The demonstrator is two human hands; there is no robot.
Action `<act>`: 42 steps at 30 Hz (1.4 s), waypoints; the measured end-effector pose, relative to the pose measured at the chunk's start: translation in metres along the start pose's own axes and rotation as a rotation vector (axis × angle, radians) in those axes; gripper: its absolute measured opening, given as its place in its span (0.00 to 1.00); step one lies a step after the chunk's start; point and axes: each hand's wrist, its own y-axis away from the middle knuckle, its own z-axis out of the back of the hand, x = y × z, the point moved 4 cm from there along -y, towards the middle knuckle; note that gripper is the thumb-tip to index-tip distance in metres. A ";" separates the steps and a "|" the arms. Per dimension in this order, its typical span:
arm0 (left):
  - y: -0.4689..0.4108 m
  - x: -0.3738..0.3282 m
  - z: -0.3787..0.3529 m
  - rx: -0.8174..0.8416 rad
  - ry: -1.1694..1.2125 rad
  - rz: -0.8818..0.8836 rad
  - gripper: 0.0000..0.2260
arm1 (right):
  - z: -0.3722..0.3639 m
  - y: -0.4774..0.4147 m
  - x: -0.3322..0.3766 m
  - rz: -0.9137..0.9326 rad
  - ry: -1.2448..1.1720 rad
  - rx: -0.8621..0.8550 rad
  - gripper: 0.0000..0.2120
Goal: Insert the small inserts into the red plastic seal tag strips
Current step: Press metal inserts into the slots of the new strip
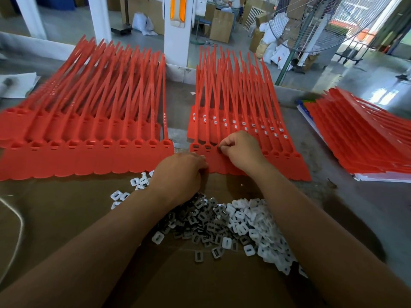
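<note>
Centre stack of red seal tag strips (244, 121) on grey worktop (347, 218). Smooth moulded plastic; each strip a row of flat tags w/ scalloped near edge and long thin tails fanning away, tails crossing.

Front strip (280, 168) on top at near edge of stack. Square sockets in raised housings along its upper margin. Two seated inserts (195, 147) at left end, dark w/ pale slot. Sockets to right of the hand look unfilled.

Right hand (241, 150): fingers curled, thumb + forefinger tips pinched together on small dark insert (220, 149) at 3rd socket from left.

Left hand (180, 172): knuckles up, fingers curled under, at lower-left edge of front strip. Tips hidden, so cannot tell if apart, together or holding anything.

Loose insert pile (222, 223) on brown cardboard sheet (66, 218), between forearms. Small squarish frames w/ rectangular slot; dark grey toothed ones centre, glossy white ones to right. Few white strays near left wrist.

Left stack (84, 134) of same strips, sockets unfilled. Right stack (360, 134) well apart, laid at an angle, white showing in some of its sockets.

White cord (19, 218) at left edge. Wire-guard fan (311, 23) beyond worktop.
</note>
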 end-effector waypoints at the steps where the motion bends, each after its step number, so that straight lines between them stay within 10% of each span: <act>1: 0.000 0.000 0.000 0.004 0.001 0.003 0.19 | -0.001 -0.001 0.000 0.002 0.019 -0.001 0.09; 23: -0.001 0.001 0.000 -0.010 0.007 -0.004 0.19 | 0.003 -0.005 -0.003 -0.043 -0.047 -0.054 0.07; 42: -0.003 0.004 -0.002 0.023 -0.006 0.025 0.20 | 0.016 0.088 0.044 0.225 0.075 0.543 0.09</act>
